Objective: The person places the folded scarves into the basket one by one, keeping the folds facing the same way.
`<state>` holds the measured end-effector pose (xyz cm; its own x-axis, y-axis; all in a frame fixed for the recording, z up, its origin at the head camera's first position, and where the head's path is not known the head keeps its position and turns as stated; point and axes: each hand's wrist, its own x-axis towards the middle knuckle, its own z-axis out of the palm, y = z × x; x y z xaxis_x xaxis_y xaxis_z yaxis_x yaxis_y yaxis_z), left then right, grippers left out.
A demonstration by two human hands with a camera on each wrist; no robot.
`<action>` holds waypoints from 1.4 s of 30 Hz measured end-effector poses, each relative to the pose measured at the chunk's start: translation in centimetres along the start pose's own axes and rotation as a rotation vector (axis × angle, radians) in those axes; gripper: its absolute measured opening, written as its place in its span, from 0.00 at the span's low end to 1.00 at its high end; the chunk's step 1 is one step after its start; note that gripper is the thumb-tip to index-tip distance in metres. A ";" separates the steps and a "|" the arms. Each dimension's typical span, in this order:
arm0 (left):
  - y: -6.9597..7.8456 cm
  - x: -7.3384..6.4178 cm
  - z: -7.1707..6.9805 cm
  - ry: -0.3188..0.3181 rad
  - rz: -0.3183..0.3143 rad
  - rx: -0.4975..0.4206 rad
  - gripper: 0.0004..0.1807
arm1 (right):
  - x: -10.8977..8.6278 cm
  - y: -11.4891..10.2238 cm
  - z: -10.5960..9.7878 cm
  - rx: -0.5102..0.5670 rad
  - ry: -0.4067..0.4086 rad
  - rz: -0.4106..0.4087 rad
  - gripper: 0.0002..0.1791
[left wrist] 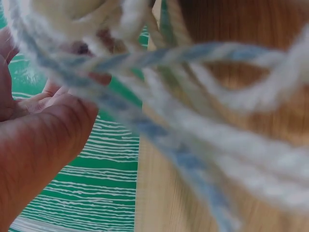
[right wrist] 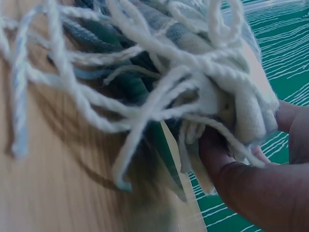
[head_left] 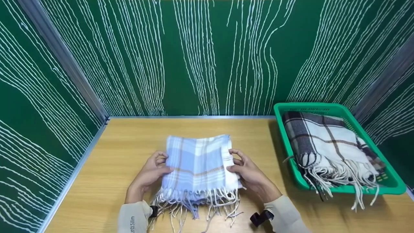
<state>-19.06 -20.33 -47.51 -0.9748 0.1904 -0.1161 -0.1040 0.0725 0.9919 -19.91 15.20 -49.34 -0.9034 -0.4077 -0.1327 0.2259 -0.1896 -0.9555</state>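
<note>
A folded light blue and white plaid scarf (head_left: 197, 161) is held between both hands over the table, its twisted fringe (head_left: 194, 197) hanging toward the person. My left hand (head_left: 151, 173) pinches the scarf's left edge, thumb on the near face. On the opposite edge my right hand (head_left: 250, 173) grips the folded layers between thumb and fingers. Blurred fringe strands (left wrist: 178, 154) cross the left wrist view and partly cover the left fingertips. The right wrist view shows the right thumb (right wrist: 236, 179) against the thick folded edge of the scarf.
To the right stands a green plastic basket (head_left: 398, 186) with a dark brown and white plaid scarf (head_left: 326, 139) in it, fringe over the near rim. The wooden table (head_left: 106, 181) is bordered by green walls (head_left: 245, 64) with white wavy lines.
</note>
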 end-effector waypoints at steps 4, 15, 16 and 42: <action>0.2 0.2 0.3 -0.017 0.007 0.009 0.26 | -0.3 -0.4 -0.4 -0.003 0.001 0.016 0.33; 0.2 0.4 0.7 -0.057 0.032 -0.007 0.25 | -0.9 -1.0 -1.2 -0.034 0.003 0.013 0.30; 0.2 0.4 0.8 -0.057 0.032 -0.011 0.25 | -1.0 -1.0 -1.2 -0.033 0.003 0.013 0.29; 1.1 1.5 3.3 -0.082 0.103 -0.066 0.24 | -3.3 -3.3 -3.4 -0.030 -0.025 -0.016 0.29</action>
<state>-19.96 -16.77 -46.79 -0.9618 0.2732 -0.0149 -0.0201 -0.0159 0.9997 -18.95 20.20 -46.63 -0.8973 -0.4271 -0.1114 0.2004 -0.1692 -0.9650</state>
